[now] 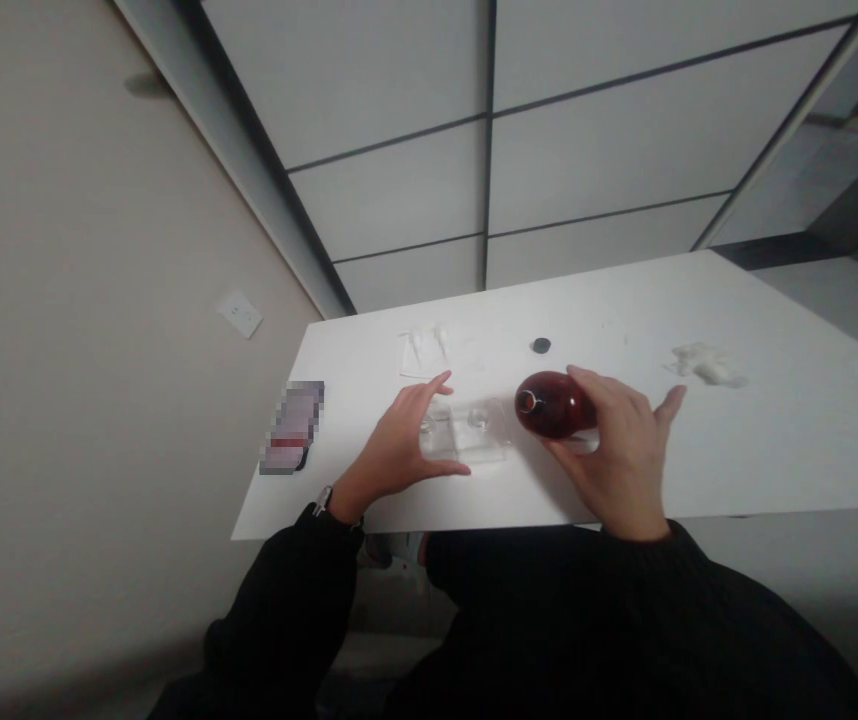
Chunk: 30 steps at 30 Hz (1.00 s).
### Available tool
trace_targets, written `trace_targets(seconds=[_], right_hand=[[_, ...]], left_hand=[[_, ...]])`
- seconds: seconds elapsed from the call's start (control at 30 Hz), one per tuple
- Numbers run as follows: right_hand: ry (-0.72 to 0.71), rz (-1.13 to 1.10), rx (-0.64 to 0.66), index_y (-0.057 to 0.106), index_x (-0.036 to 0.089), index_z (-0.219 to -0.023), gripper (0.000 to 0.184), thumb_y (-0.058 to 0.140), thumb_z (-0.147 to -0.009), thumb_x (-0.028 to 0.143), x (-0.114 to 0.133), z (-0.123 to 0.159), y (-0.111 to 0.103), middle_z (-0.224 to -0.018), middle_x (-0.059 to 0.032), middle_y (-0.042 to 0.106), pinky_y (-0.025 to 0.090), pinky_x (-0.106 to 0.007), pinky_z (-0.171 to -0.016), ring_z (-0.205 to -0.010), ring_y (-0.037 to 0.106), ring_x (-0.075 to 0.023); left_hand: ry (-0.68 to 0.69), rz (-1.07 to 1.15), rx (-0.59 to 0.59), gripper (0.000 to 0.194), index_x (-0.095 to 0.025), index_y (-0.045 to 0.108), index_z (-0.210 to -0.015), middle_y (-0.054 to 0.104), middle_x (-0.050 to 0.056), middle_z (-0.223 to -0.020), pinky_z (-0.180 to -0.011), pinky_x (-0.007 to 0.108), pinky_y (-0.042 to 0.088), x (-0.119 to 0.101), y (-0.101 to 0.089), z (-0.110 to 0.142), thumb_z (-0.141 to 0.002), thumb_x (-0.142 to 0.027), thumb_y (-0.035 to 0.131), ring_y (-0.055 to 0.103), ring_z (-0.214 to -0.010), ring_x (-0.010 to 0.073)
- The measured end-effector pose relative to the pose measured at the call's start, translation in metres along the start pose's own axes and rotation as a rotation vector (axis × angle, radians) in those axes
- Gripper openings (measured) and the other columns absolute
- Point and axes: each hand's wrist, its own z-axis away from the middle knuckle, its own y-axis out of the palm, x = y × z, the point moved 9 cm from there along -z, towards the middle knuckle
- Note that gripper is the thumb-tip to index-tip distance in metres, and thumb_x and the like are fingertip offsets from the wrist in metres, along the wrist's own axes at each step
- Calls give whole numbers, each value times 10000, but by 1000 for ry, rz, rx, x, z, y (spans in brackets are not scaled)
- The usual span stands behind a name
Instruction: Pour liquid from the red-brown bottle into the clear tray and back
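Dark red, glossy and apparently tilted, the bottle point(560, 405) is right of centre in the frame, its uncapped mouth towards the clear plastic container point(466, 435). The right hand point(628, 455) has its grip closed on the bottle, thumb and fingers on opposite sides, probably to steady the rounded body while leaving the neck free. Whether its base touches the white tabletop point(759, 440) cannot be told.

Left of centre, the left hand point(391, 445) has its grip open, thumb and fingers spread about the container's left part, perhaps to keep it in place; contact is unclear. A small dark disc point(541, 346), possibly the cap, lies above the bottle in the frame, out of the hands' way. Crumpled white material point(708, 365) lies at right, and a white packet point(424, 352) above the container.
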Motion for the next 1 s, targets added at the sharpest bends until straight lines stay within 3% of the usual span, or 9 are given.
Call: trace_targets(seconds=[0.07,0.17,0.27,0.33,0.4,0.5,0.67,0.87,1.0], right_hand=[[-25,17,-6,524,214,-1457,576,723,-918,243,3,-1,-1,-1314,-166,732,121,-821,-1216,-1180,689,-360],[-41,23,-16,525,219,-1455,566,716,-922,228,3,-6,0,-1308,-164,734,144,-823,-1209,-1180,691,-359],[-43,12,-27,527,226,-1441,552,717,-923,253,0,-19,2,-1310,-160,728,163,-819,-1205,-1191,686,-359],[-29,1,-18,522,231,-1438,560,725,-919,288,-4,-29,7,-1322,-157,718,152,-817,-1207,-1208,676,-360],[-12,-7,5,517,235,-1437,578,736,-910,324,-10,-37,14,-1334,-155,707,141,-814,-1210,-1221,665,-362],[3,-20,40,513,232,-1437,626,764,-879,367,-18,-45,25,-1358,-161,689,122,-803,-1219,-1233,647,-368],[-4,-37,8,521,235,-1434,638,772,-874,409,-22,-39,29,-1340,-161,693,120,-822,-1203,-1212,658,-372],[-89,-24,-7,510,261,-1469,606,743,-911,310,-1,-23,22,-1333,-143,713,155,-808,-1213,-1209,682,-356],[-151,18,3,497,275,-1498,629,733,-916,237,12,-20,19,-1355,-138,722,109,-800,-1239,-1241,680,-354]], left_hand=[[56,75,-87,1124,-223,365,-1617,502,190,-1593,-1257,558,337,1,-15,-2,-732,-742,824,460,-1476,369],[46,282,-295,893,-204,445,-1563,554,191,-1541,-1201,506,402,25,-46,-15,-911,-804,561,569,-1368,308],[-90,403,-387,673,-174,665,-1256,746,116,-1090,-954,379,528,65,-53,-40,-994,-747,429,694,-989,216],[-173,407,-423,634,-167,690,-993,683,54,-797,-774,315,511,86,-48,-53,-997,-721,382,647,-769,179],[-238,333,-403,598,-189,608,-781,531,-7,-601,-635,287,422,100,-38,-61,-999,-674,332,507,-583,145],[-269,232,-308,500,-228,403,-615,342,-51,-539,-569,285,272,106,-22,-64,-955,-594,430,326,-532,115],[-287,180,-233,522,-240,237,-586,228,-42,-584,-587,301,186,110,-13,-62,-901,-550,515,249,-589,111],[-344,141,-228,569,-253,162,-600,168,-41,-593,-573,317,133,117,-13,-62,-916,-619,462,171,-567,106],[-347,132,-191,549,-251,167,-601,167,-39,-599,-568,316,128,117,-10,-62,-909,-608,448,174,-560,105]])
